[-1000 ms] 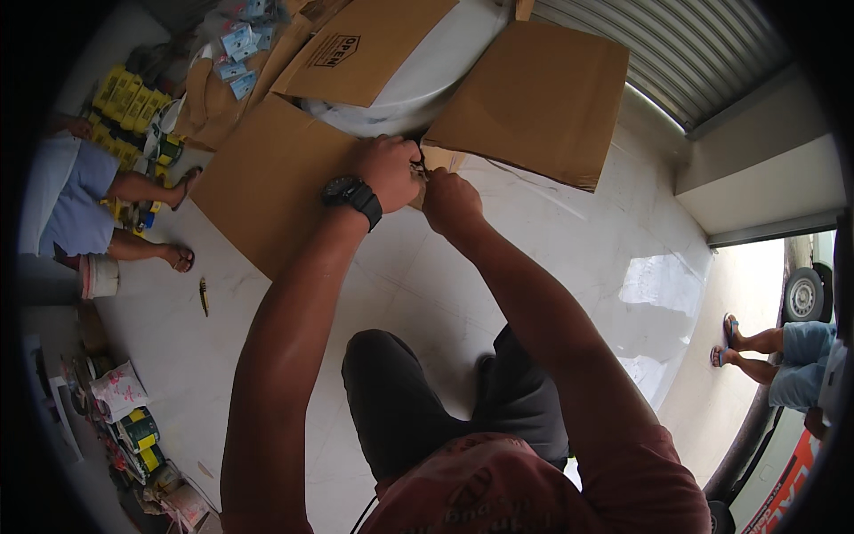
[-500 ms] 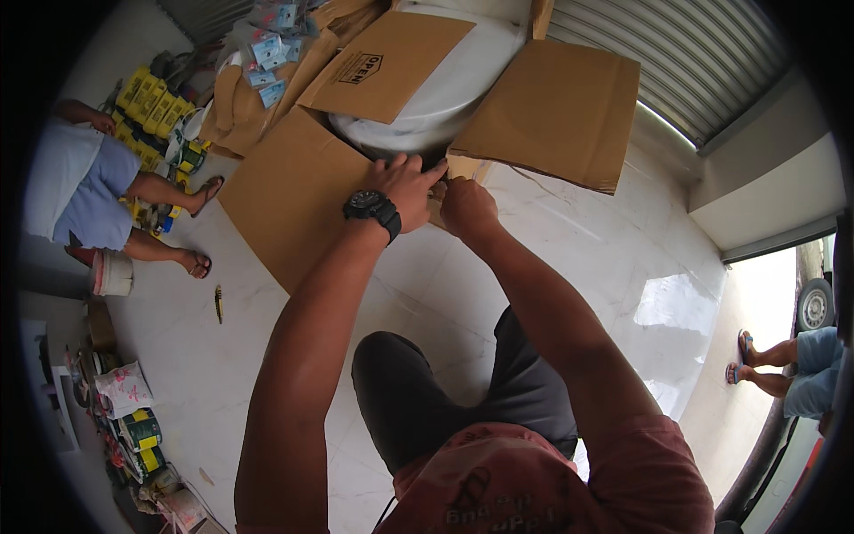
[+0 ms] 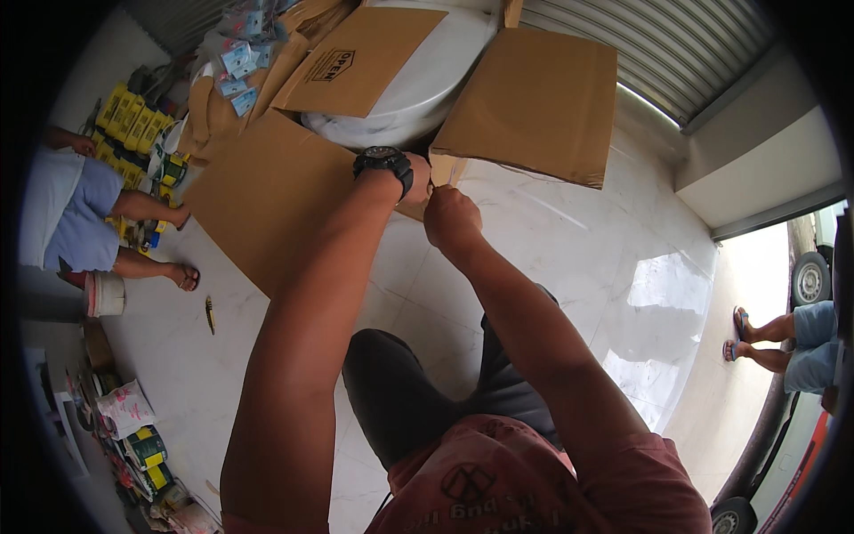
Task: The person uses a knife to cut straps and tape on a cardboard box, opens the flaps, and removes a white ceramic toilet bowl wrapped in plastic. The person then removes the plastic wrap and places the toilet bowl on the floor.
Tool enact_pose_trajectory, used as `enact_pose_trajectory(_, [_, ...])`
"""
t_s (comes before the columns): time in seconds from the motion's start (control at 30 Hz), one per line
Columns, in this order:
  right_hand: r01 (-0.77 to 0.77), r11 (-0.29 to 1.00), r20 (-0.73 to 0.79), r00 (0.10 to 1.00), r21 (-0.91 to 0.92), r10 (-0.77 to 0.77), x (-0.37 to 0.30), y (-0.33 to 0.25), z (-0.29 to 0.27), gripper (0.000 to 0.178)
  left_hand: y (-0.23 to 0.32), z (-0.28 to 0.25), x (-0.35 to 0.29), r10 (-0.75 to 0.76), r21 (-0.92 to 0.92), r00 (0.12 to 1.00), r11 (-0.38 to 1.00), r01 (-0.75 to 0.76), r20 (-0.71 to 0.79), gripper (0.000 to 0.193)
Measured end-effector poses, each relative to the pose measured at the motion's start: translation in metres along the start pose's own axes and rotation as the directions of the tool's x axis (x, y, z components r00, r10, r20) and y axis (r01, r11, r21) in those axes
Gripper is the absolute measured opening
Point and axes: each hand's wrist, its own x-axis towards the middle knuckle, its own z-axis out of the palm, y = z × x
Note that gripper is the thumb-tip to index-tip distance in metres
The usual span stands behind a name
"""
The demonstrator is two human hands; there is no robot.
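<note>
One open cardboard box (image 3: 525, 98) lay at far centre on a pale floor (image 3: 560, 267), its flaps spread. One glossy white rounded article (image 3: 427, 80) showed between them. Right hand (image 3: 454, 216): clenched at the box's near side; what it grasped could not be told. Left hand (image 3: 416, 178): just beside the right, fingers hidden, hold indeterminable; its wrist bore one black watch (image 3: 382, 158). One slim yellow-and-black item (image 3: 210, 315) lay on the floor at left.

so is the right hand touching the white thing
Apart: the head view shows the right hand below the white thing, with cardboard visible between them.
</note>
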Motion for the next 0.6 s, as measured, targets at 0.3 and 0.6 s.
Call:
enact_pose_trajectory(0.3, [-0.031, 0.999, 0.039, 0.999, -0.018, 0.032, -0.008, 0.012, 0.019, 0.026, -0.008, 0.007, -0.012, 0.049, -0.011, 0.999, 0.999, -0.049, -0.020, 0.074])
enact_pose_trajectory(0.6, [-0.041, 0.998, 0.055, 0.998, 0.049, 0.038, 0.019, 0.028, 0.040, 0.020, 0.008, -0.011, 0.003, -0.010, 0.193, 0.994, 0.981, -0.010, 0.105, 0.053])
